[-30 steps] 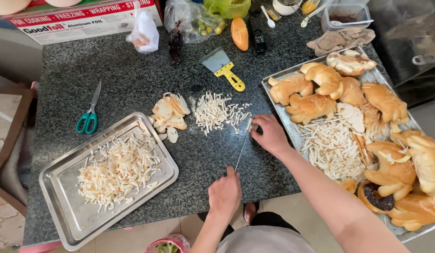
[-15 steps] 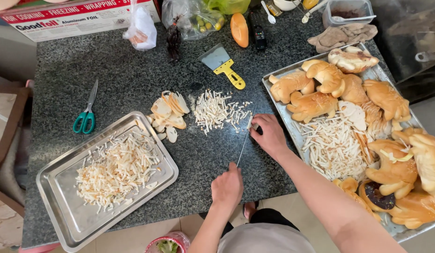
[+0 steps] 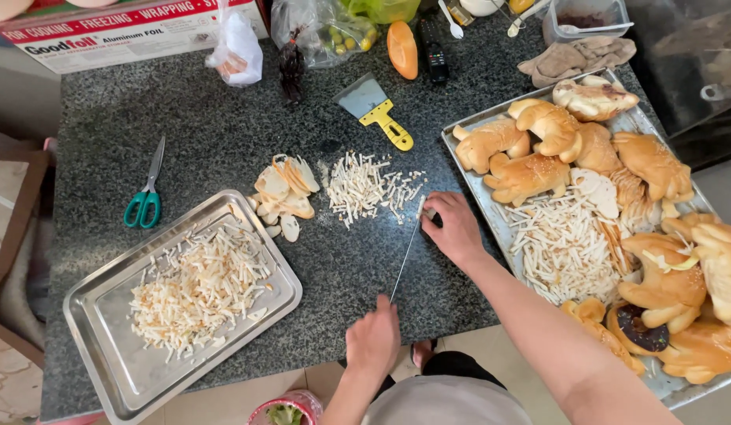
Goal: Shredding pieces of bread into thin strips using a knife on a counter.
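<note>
A long thin knife (image 3: 405, 253) lies with its edge on the dark granite counter (image 3: 223, 134). My left hand (image 3: 373, 340) grips its handle at the near edge of the counter. My right hand (image 3: 453, 230) rests its fingers on the blade's tip. Just beyond the tip is a pile of cut bread strips (image 3: 369, 185). A small stack of bread slices (image 3: 284, 189) lies to the left of that pile.
A steel tray (image 3: 105, 346) of bread strips sits at the front left, and green-handled scissors (image 3: 145, 201) lie behind it. A big tray (image 3: 479, 169) of baked buns and strips fills the right. At the back are a yellow-handled scraper (image 3: 377, 110), bags, a long box and a cloth.
Both hands keep their hold on the knife. My left hand has slid slightly nearer to me. The bread piles have not moved.
</note>
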